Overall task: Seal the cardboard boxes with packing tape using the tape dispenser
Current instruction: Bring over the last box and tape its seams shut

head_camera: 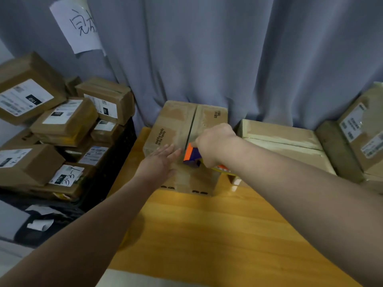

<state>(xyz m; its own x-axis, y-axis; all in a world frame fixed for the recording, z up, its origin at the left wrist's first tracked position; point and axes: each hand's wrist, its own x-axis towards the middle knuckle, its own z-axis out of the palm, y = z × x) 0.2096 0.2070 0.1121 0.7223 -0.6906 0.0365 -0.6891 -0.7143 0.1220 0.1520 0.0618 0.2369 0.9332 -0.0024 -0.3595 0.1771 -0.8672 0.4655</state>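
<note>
Far left: a heap of brown cardboard parcels with white shipping labels [62, 123] sits on and in a black slatted plastic crate [124, 150]. The crate's lower contents are hidden by the pile. Above it, a white paper sheet with handwriting [76, 25] hangs on the grey curtain [228, 48]. Centre: the brown printed cardboard box [176, 123] being sealed stands on the yellow wooden table [207, 235] against the curtain. Its top flaps are closed, so the contents cannot be seen. The left hand [163, 160] lies flat on the left flap just beside the centre seam, fingers straight, pressing and not gripping. Just to its right, the orange and purple plastic tape dispenser [191, 155] rests on the seam near the front edge. The right hand [215, 141] is closed firmly around its handle. Beyond the dispenser the seam shows as a dark open line, so it is probably untaped. Judgement: the box is stiff corrugated board and probably fairly light, so it may slide on the smooth table. The flaps tend to spring up, so a flat palm beside the seam is the right hold. The dispenser is rigid and is best held by its handle. Right: pale, flat cardboard boxes [279, 133] lie closed, touching one another. At far right stands a brown labelled carton [362, 129].
</note>
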